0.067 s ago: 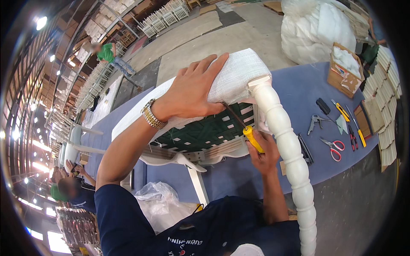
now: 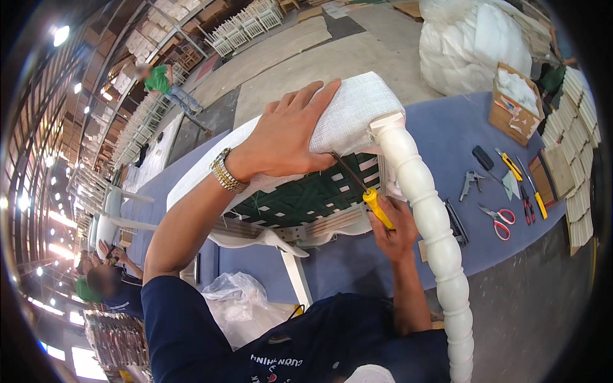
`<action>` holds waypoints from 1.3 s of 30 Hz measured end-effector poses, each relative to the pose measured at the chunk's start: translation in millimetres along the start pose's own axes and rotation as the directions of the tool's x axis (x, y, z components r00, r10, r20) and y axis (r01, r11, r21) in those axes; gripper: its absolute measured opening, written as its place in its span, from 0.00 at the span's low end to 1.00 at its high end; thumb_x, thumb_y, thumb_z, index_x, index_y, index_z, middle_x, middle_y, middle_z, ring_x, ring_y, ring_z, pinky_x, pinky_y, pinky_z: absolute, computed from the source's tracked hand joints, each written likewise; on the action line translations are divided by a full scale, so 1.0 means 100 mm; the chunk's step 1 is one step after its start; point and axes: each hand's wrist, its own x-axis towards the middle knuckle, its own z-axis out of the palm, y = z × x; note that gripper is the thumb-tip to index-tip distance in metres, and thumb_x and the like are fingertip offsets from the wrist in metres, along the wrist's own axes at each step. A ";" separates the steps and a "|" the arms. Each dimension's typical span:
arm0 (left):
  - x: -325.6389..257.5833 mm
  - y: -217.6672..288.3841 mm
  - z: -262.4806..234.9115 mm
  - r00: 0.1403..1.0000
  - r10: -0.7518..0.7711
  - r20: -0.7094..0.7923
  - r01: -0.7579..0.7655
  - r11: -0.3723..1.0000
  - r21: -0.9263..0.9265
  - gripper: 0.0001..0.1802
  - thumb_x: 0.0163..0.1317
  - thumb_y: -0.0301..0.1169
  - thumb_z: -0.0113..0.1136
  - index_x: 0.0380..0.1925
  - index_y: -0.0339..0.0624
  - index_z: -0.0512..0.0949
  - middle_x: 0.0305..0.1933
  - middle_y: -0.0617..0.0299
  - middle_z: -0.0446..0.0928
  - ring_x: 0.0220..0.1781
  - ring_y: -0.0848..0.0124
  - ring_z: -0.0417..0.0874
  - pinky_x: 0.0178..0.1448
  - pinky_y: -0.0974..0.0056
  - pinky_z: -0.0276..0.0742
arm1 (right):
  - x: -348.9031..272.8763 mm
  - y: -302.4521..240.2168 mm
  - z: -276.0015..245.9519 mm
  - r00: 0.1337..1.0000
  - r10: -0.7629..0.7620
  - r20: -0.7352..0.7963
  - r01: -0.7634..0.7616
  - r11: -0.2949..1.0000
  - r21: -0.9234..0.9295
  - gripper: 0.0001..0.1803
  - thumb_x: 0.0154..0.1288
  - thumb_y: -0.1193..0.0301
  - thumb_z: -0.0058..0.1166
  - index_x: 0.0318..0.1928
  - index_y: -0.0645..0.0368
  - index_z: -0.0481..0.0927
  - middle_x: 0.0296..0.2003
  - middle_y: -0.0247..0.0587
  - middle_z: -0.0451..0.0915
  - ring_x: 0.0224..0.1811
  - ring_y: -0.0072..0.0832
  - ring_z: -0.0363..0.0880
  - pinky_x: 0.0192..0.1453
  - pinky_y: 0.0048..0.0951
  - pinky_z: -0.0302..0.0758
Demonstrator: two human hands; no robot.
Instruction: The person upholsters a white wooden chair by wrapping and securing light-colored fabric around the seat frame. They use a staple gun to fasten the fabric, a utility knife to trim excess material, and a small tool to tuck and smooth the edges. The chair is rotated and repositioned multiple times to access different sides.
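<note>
An upturned chair seat (image 2: 364,102) covered in white woven fabric stands tilted before me, its underside showing dark green webbing (image 2: 319,198). My left hand (image 2: 290,131) is clamped over the fabric-covered edge, fingers across the top and thumb at the lower rim. In my right hand (image 2: 396,233) is a screwdriver-like tool (image 2: 371,199) with a yellow handle and a thin dark shaft. Its tip meets the fabric edge beside my left thumb; the exact contact is partly hidden. A white turned chair leg (image 2: 424,198) runs down past my right hand. Loose fabric (image 2: 262,241) hangs at the seat's near side.
On the blue-covered table (image 2: 440,121) to the right lie scissors (image 2: 498,220), an air blow gun (image 2: 474,184), a yellow cutter (image 2: 509,166) and a black stapler-like tool (image 2: 456,223). A cardboard box (image 2: 514,112) stands behind. Clear plastic (image 2: 239,300) lies near my body; other people work at left.
</note>
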 end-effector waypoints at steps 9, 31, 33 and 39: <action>0.02 -0.01 -0.02 1.000 0.008 0.001 -0.008 1.000 0.027 0.63 0.45 0.43 0.74 0.82 0.47 0.51 0.81 0.42 0.58 0.77 0.41 0.65 0.78 0.42 0.60 | 0.04 -0.05 0.01 1.000 0.028 -0.013 -0.028 0.999 0.022 0.22 0.62 0.80 0.69 0.58 0.64 0.84 0.46 0.57 0.85 0.44 0.43 0.87 0.49 0.34 0.83; 0.02 0.00 -0.01 0.999 0.023 -0.036 -0.021 0.998 0.060 0.62 0.44 0.40 0.70 0.82 0.46 0.51 0.79 0.43 0.61 0.75 0.42 0.67 0.76 0.42 0.62 | 0.16 0.00 0.04 0.999 0.035 0.028 -0.038 0.991 0.128 0.26 0.61 0.84 0.69 0.60 0.64 0.78 0.45 0.56 0.84 0.43 0.41 0.86 0.48 0.36 0.83; 0.04 -0.02 0.01 0.999 0.025 -0.042 -0.023 0.998 0.055 0.62 0.45 0.40 0.70 0.82 0.46 0.51 0.79 0.43 0.61 0.75 0.42 0.67 0.76 0.42 0.61 | 0.17 0.07 0.07 0.995 0.087 0.052 -0.096 0.972 0.216 0.25 0.63 0.82 0.68 0.61 0.64 0.77 0.44 0.54 0.85 0.42 0.38 0.85 0.46 0.34 0.83; 0.03 -0.05 -0.04 0.999 0.044 -0.008 -0.044 0.999 0.011 0.61 0.48 0.42 0.71 0.82 0.46 0.51 0.80 0.42 0.59 0.76 0.42 0.65 0.78 0.43 0.59 | 0.07 0.50 0.20 0.652 0.399 0.644 -0.755 0.269 0.598 0.23 0.72 0.70 0.64 0.63 0.64 0.75 0.39 0.45 0.86 0.38 0.23 0.83 0.41 0.23 0.78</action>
